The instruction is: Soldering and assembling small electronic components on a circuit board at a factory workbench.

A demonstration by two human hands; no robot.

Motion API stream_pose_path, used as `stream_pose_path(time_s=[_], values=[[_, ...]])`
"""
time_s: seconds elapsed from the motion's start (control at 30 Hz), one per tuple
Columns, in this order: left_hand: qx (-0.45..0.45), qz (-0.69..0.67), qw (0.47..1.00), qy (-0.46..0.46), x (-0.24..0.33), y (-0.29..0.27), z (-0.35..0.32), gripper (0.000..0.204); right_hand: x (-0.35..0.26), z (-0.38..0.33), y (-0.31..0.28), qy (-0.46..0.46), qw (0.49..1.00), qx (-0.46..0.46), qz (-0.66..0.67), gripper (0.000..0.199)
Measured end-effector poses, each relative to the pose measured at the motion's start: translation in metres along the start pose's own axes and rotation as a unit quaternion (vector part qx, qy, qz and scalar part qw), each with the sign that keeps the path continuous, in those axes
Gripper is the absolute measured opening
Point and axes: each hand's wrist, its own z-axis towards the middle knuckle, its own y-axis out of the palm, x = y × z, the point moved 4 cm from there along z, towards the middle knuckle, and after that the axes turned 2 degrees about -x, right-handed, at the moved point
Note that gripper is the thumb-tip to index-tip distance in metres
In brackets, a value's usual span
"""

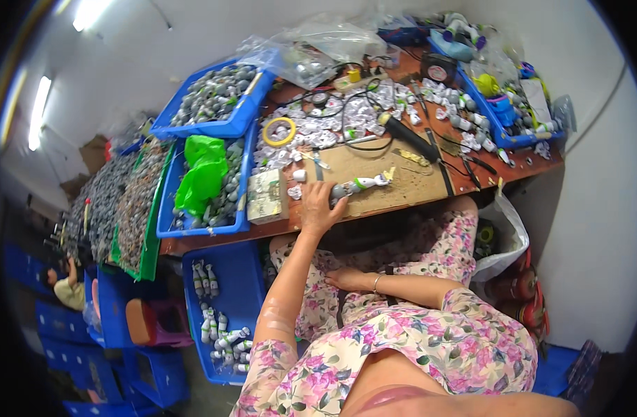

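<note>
My left hand [320,210] is at the front of the workbench, its thumb and fingers closed around the grey end of a small plastic figure [363,183]. The figure is grey and white with a green band and lies on its side on a cardboard sheet [409,189]. Yellowish flakes cling to its far white end. A white cup-shaped piece [299,175] sits just beyond my left fingers. In my lap rests my right hand [349,279], fingers laid loosely on the floral cloth, holding nothing that shows.
Blue bins [229,126] of grey parts stand at the left, one with a green bag [201,174]. White parts [367,115] cover the back, near a yellow tape roll [279,131] and a black cylindrical tool [410,137]. Below left, a blue tray [229,295] holds several figures.
</note>
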Motion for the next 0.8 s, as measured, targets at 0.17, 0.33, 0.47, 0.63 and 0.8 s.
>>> stream_pose_path(time_s=[0.17,0.33,0.47,0.63,0.8], values=[[0.017,0.003,1.0,-0.014,-0.003,0.003,-0.002,0.037,-0.01,-0.024,-0.021,-0.069,0.997,-0.012,-0.037,0.034],[0.018,0.007,1.0,-0.02,0.001,-0.001,-0.008,0.038,0.026,-0.072,-0.066,0.01,0.992,-0.008,-0.128,0.031],[0.001,0.016,1.0,-0.017,0.001,0.002,-0.006,0.039,0.04,-0.089,-0.071,0.02,0.995,0.039,-0.085,0.032],[0.006,0.032,0.999,-0.01,-0.012,0.006,-0.002,0.036,0.011,-0.084,-0.089,-0.075,0.985,0.123,-0.093,0.025],[-0.007,0.029,0.999,0.023,-0.011,0.004,0.009,0.036,-0.038,-0.101,-0.174,-0.163,0.952,0.249,-0.073,0.012]])
